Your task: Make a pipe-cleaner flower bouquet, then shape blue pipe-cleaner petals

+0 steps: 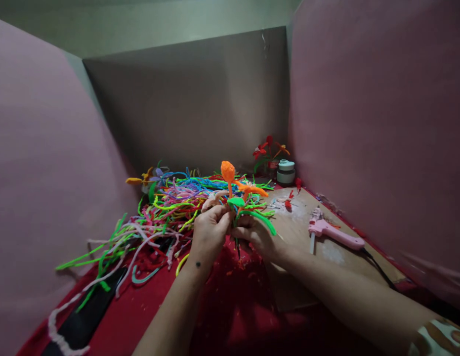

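Both hands meet around the stem of an orange pipe-cleaner flower (228, 171), which stands upright between them above the red cloth. It has a fuzzy rounded bud on top, an open orange bloom (250, 189) to the right, and green leaves (260, 217) lower down. My left hand (214, 227) pinches the stem near a small green leaf. Just below and to the right, my right hand (255, 235) is closed on the lower stem. A thin dark tip pokes out beneath the fingers; whether it is the stem end or something else I cannot tell.
Many colourful pipe cleaners (178, 198) are heaped on the left and back of the red cloth (230, 306). On the brown board (300, 217) at right lies a pink glue gun (335, 233) with a cord. Behind stand a pale-lidded jar (286, 173) and red flowers (265, 148). Pink panels flank both sides.
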`<state>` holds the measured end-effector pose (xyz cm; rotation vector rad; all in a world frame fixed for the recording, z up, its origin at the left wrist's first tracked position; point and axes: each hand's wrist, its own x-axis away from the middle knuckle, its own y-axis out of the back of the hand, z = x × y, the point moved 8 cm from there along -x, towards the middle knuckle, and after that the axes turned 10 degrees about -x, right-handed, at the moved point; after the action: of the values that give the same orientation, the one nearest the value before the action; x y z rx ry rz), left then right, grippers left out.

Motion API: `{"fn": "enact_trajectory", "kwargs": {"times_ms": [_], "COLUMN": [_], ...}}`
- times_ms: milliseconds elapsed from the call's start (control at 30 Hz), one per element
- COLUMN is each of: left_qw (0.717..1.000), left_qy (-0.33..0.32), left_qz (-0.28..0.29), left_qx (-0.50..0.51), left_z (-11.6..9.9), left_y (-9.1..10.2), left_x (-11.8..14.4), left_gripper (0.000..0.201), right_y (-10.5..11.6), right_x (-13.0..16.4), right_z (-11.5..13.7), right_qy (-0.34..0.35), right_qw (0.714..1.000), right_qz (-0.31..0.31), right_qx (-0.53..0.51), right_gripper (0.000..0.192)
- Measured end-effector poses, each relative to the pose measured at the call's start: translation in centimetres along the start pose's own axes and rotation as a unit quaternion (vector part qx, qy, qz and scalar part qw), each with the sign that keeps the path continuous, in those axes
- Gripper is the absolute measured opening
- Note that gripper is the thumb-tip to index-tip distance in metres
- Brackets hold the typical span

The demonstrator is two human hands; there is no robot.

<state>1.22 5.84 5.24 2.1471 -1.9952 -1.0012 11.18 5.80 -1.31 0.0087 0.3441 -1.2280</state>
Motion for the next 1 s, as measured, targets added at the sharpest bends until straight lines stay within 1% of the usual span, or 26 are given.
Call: {"fn": "enact_trajectory", "kwargs": {"times_ms": [33,100,167,233,333,433,500,600,700,733,800,867,933,1000], "left_qw": [1.0,0.998,0.998,0.997,0.993,0.986,0.984,0.99,0.993,0.993,0.994,0.995,0.996,0.997], "left_qy": [0.002,0.009,0.008,-0.006,-0.033,-0.056,-0.069,-0.077,-0.08,-0.081,-0.085,-0.088,-0.082,-0.067], "left_qz": [0.025,0.054,0.058,0.053,0.028,0.004,-0.004,-0.023,-0.073,-0.08,-0.076,-0.055,-0.039,-0.03], "left_qx": [-0.014,-0.031,-0.037,-0.056,-0.111,-0.157,-0.162,-0.114,-0.042,-0.024,-0.007,0.0,0.011,0.027], "left_z": [0.1,0.3,0.4,0.2,-0.3,-0.8,-1.0,-1.0,-0.7,-0.5,-0.2,0.1,0.6,1.3], "left_y": [-0.3,-0.7,-0.7,-0.7,-0.6,-0.6,-0.8,-0.8,0.0,0.1,-0.1,-0.5,-0.9,-1.1], "left_x": [0.0,-0.1,-0.2,-0.1,-0.1,0.0,0.0,0.5,1.5,1.8,2.3,2.5,2.4,2.2], "left_gripper": [0.016,0.019,0.021,0.021,0.018,0.019,0.019,0.014,0.023,0.021,0.014,0.011,0.01,0.009], "right_y": [-0.1,-0.3,-0.3,-0.3,-0.2,0.1,0.5,0.8,1.1,1.2,1.4,1.7,2.0,2.2], "right_x": [0.1,0.4,0.7,0.8,0.7,0.4,0.1,-0.2,-0.1,-0.1,0.0,-0.1,-0.3,-0.2], "right_z": [0.2,0.6,0.9,0.9,0.5,0.2,0.2,0.7,1.4,1.5,1.5,1.2,1.1,1.5], "right_qy": [-0.001,-0.006,-0.015,-0.03,-0.041,-0.036,-0.025,-0.001,0.01,0.005,-0.004,-0.008,0.005,0.027], "right_qw": [1.0,1.0,1.0,0.999,0.998,0.997,0.998,0.998,0.997,0.997,0.995,0.994,0.993,0.991], "right_qz": [0.01,0.023,0.019,0.006,-0.008,-0.027,-0.041,-0.054,-0.075,-0.082,-0.099,-0.11,-0.119,-0.129], "right_qx": [0.0,-0.006,-0.018,-0.033,-0.055,-0.057,-0.041,-0.011,0.01,0.013,0.006,-0.005,-0.002,0.023], "right_gripper": [0.028,0.029,0.03,0.032,0.032,0.03,0.029,0.029,0.031,0.031,0.033,0.034,0.031,0.027]}}
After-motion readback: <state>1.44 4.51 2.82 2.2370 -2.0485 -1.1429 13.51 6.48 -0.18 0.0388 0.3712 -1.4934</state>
